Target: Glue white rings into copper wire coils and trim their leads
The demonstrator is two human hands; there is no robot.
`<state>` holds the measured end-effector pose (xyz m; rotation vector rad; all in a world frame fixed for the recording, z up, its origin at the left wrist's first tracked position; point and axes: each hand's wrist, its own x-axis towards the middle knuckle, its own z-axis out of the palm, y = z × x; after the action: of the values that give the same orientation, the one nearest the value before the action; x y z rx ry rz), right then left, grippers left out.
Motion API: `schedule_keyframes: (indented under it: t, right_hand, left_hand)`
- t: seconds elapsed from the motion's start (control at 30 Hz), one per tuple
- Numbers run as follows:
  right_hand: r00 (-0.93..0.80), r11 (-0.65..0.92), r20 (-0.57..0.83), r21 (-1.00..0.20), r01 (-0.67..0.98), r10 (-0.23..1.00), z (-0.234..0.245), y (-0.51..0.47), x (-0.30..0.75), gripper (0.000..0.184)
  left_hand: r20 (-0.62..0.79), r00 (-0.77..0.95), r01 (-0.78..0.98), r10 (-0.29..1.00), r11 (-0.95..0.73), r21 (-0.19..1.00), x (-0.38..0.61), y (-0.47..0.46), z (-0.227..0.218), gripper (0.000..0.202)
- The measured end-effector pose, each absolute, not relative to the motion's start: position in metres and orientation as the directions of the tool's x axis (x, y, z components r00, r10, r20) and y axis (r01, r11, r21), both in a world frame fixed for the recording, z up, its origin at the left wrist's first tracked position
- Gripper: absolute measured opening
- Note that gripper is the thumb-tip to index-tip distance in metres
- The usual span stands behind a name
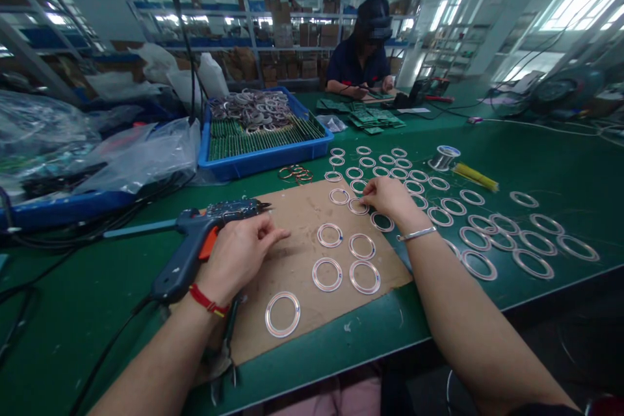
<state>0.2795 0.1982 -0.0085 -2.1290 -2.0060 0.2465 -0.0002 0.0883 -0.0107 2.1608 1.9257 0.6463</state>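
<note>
My left hand (241, 253) rests on a brown cardboard sheet (297, 208), fingers curled and holding nothing, right beside a blue glue gun (195, 244) that lies on the table. My right hand (387, 200) reaches forward and pinches a clear ring (358, 207) at the cardboard's far edge. Several more clear rings (327, 273) lie on the cardboard between my hands, one (282, 313) nearer to me. My left wrist carries a red cord, the right a metal bangle.
Many rings (531, 263) cover the green table (560, 162) to the right. A blue tray (263, 156) of coils stands behind. A solder spool (443, 157), yellow sticks (475, 177), plastic bags (136, 153) and pliers (224, 354) lie about. A person (363, 52) sits opposite.
</note>
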Motion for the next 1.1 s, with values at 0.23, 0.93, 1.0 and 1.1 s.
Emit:
schedule_keyframes:
  t: [0.23, 0.93, 1.0, 1.1]
  right_hand:
    - [-0.059, 0.057, -0.002, -0.246, 0.968, 0.998, -0.017, 0.193, 0.264, 0.008]
    - [-0.059, 0.061, 0.014, -0.265, 0.962, 0.998, -0.021, 0.195, 0.262, 0.026]
    - [-0.032, 0.042, 0.041, -0.274, 0.961, 0.999, -0.020, 0.198, 0.265, 0.025]
    - [0.003, 0.032, 0.118, -0.299, 0.954, 0.993, -0.014, 0.198, 0.267, 0.025]
  left_hand:
    - [0.217, 0.216, 0.855, 0.952, -0.292, 0.429, 0.001, 0.091, -0.018, 0.025]
    - [0.179, 0.199, 0.922, 0.963, -0.247, 0.300, 0.009, 0.086, -0.014, 0.020]
    - [0.183, 0.228, 0.915, 0.956, -0.274, 0.295, 0.008, 0.087, -0.017, 0.020]
    - [0.214, 0.271, 0.880, 0.938, -0.332, 0.340, 0.007, 0.087, -0.018, 0.024]
